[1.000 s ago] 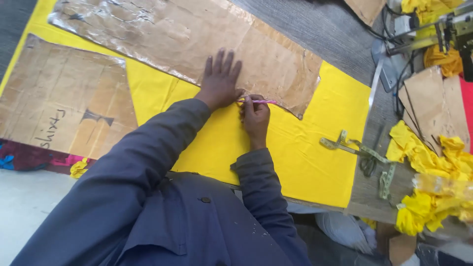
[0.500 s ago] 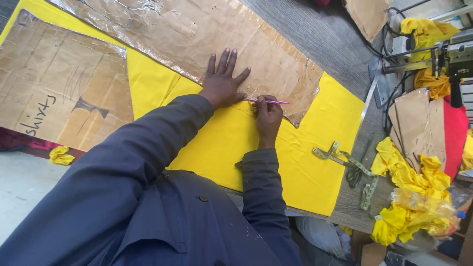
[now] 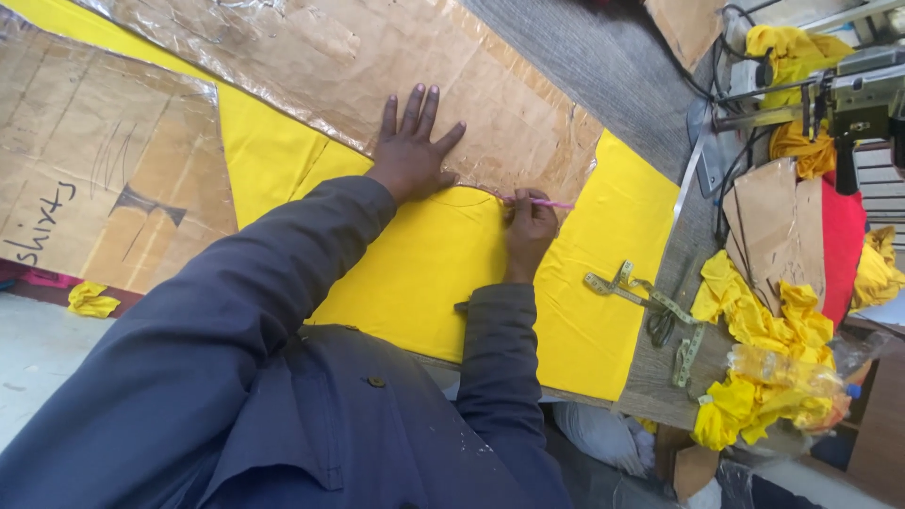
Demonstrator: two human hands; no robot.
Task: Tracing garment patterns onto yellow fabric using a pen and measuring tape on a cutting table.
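Left hand [image 3: 412,153] spread flat on the cardboard pattern [image 3: 330,66] at 12 o'clock, right hand [image 3: 530,226] pinching a pink marker [image 3: 537,202] along its edge over the yellow fabric [image 3: 443,273], so if that cardboard slips, the line probably goes wonky.

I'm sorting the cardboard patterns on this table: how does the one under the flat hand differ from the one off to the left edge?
The pressed cardboard pattern lies under the left hand, while the side cardboard pattern lies untouched. The pressed one looks larger and has a shiny crinkled covering; the side one looks smaller and carries dark handwriting and sketch marks. The right hand runs a pink marker along the pressed one's edge only. Both are brown and lie flat on the yellow fabric.
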